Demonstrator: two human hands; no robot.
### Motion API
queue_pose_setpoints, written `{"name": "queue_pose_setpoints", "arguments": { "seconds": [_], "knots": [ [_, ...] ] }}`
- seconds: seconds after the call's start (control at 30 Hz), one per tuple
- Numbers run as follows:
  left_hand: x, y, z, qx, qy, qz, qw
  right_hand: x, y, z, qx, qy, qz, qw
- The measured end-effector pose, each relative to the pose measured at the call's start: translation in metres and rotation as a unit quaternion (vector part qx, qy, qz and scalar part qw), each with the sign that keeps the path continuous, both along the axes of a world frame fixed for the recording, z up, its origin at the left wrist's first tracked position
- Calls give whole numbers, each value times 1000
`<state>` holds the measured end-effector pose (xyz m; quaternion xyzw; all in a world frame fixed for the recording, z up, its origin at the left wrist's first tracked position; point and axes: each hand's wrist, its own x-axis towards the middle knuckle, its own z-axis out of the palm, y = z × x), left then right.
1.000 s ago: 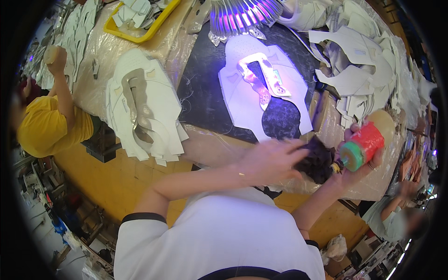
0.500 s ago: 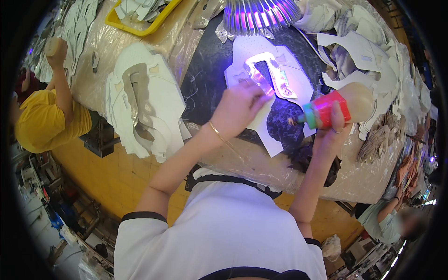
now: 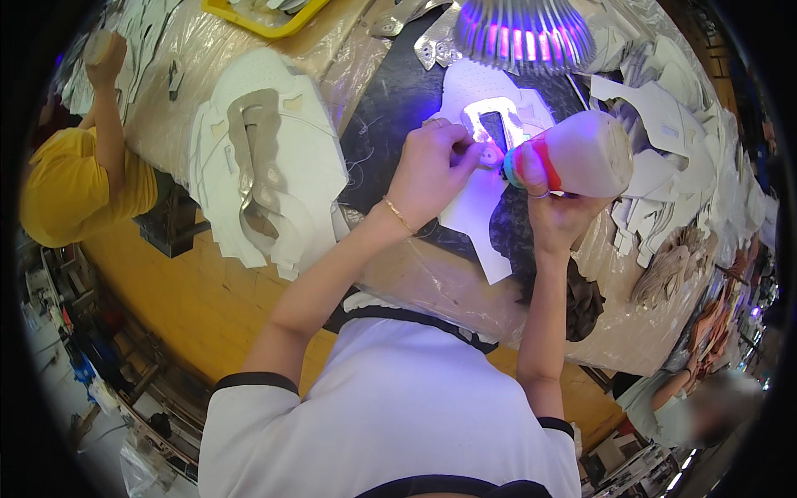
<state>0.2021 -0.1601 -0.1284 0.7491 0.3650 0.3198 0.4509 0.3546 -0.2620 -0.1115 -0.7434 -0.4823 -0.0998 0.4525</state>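
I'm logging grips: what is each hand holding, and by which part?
Right hand: a bottle, thumb across its red band. Left hand: apparently a shiny strip, pinched at its near end.

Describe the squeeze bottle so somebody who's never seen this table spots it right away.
Find the ribbed metal lamp, glowing violet near the top of the picture. Just below and to its right, the person's right hand grips a tilted squeeze bottle with a cloudy, pale body. Its red band and blue-green collar set it apart from the white cut pieces heaped beside it.
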Motion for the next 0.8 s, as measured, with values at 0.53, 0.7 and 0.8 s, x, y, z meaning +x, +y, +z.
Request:
{"name": "queue_pose_setpoints", "arguments": {
  "seconds": [0.53, 0.7, 0.8],
  "knots": [
    [2, 2, -1, 35, -4, 9, 999, -18, -7, 7, 58, 222, 35, 973],
    [2, 2, -1, 30, 3, 5, 1000, -14, -14, 5, 8, 163, 64, 985],
    [2, 2, -2, 25, 1, 4, 1000, -15, -16, 2, 22, 219, 40, 975]
  ]
}}
